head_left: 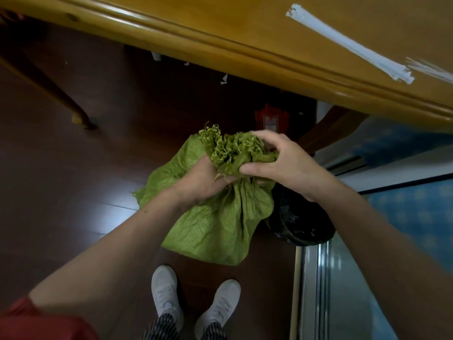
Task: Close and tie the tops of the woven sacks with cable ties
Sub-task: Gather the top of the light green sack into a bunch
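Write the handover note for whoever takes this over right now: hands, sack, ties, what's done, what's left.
Left hand grips the gathered neck of the green woven sack, which sits on the floor. Right hand holds the frayed top just above.
Cable ties lie in a bundle on the table; neither hand shows one.
Done: top bunched shut. No tie shows on the neck.
Left: probably hold the neck with one hand, fetch a tie, loop it and cinch it.
A black bag sits against the sack's right side.
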